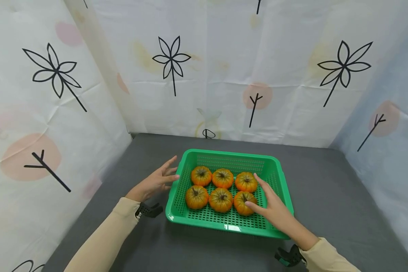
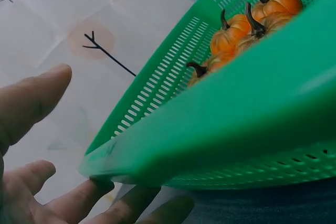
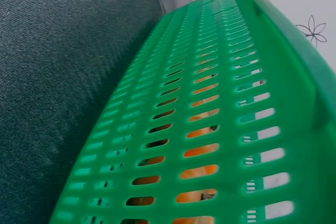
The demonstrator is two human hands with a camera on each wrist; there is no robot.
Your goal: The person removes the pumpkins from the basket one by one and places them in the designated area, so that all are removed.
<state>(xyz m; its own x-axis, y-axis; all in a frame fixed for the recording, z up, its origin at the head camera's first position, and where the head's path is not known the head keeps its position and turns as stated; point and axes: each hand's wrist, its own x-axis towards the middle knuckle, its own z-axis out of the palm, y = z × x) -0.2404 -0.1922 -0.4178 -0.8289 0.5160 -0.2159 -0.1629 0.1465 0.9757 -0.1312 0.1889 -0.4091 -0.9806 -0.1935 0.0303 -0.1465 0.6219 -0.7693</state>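
A green plastic basket [image 1: 221,226] with slotted walls stands on the grey table and holds several small orange-green pumpkins [image 1: 221,200] in two rows. My left hand [image 1: 156,183] is beside the basket's left end, fingers spread and fairly straight, with fingertips right at the rim. In the left wrist view, that hand's thumb [image 2: 37,98] stands apart from the rim. My right hand [image 1: 275,211] reaches over the right end, thumb and fingers apart above the front-right pumpkin [image 1: 242,206]. The right wrist view shows the basket's slotted wall [image 3: 173,98], with the right hand outside it.
A dark grey tabletop [image 1: 326,189] surrounds the basket. White cloth [image 1: 221,56] printed with flowers and twigs hangs behind and at both sides. Each wrist carries a black camera mount [image 1: 150,210].
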